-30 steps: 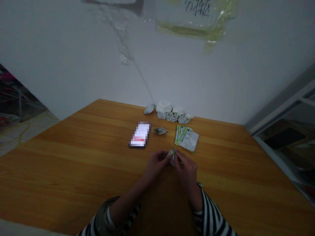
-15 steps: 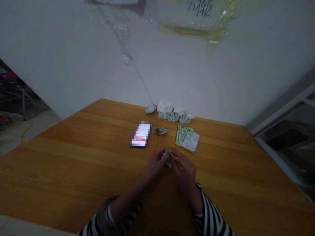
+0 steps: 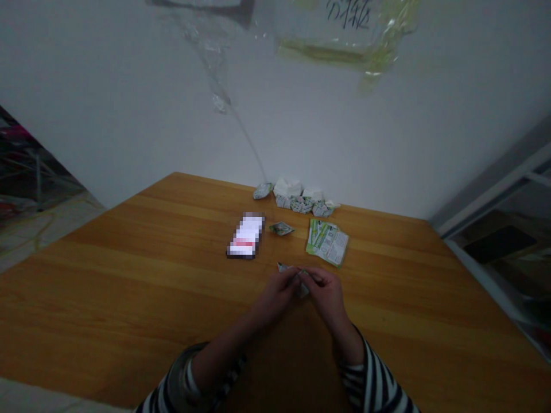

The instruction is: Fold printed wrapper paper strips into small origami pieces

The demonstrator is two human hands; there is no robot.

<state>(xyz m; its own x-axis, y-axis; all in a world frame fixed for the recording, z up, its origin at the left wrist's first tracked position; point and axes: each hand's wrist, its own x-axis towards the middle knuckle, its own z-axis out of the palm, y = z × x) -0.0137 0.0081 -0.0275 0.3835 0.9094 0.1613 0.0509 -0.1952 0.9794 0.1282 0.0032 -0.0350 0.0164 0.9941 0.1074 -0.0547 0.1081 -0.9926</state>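
Note:
Between my fingers is a small folded piece of printed paper (image 3: 303, 290), mostly covered by the hands. My left hand (image 3: 276, 292) pinches it from the left, and a pointed corner sticks out beyond those fingers. From the right, my right hand (image 3: 327, 293) grips the same paper with thumb and fingertips, which nearly touch the left ones. Just beyond the hands lies a folded paper piece (image 3: 282, 229) with a diamond outline. A stack of flat green and white printed papers (image 3: 329, 243) rests to its right.
A phone (image 3: 246, 236) with a lit, blurred screen lies left of the diamond-shaped piece. Several folded printed papers (image 3: 305, 202), some with white parts on top, line the table's (image 3: 142, 258) back edge by the wall (image 3: 301, 120). A taped sheet (image 3: 327, 28) hangs above.
The folded paper has been turned between my hands, so a corner now points out to the upper left. My right hand has rotated, and its fingers have closed in nearer the left hand.

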